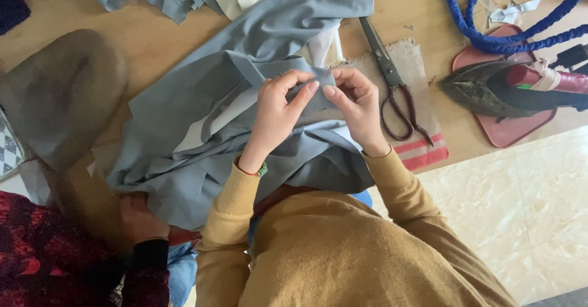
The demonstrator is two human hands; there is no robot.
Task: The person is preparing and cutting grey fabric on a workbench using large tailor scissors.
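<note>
Pinching a folded edge of the grey fabric, the left hand and right hand meet fingertip to fingertip above the wooden table, where the cloth lies heaped. Something small, perhaps a needle, may sit between them; I cannot tell. Tailor's shears lie just beside the right hand, an old iron farther off. Another person's hand rests at the fabric's near edge.

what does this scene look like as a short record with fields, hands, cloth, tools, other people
left hand: pinches a fold of the grey cloth
right hand: pinches the same fold, fingertips meeting the left's
tools: scissors lie closed on a striped mat; an iron rests on a red tray
surface: wooden table
other person: a hand at the cloth's lower left edge
</note>
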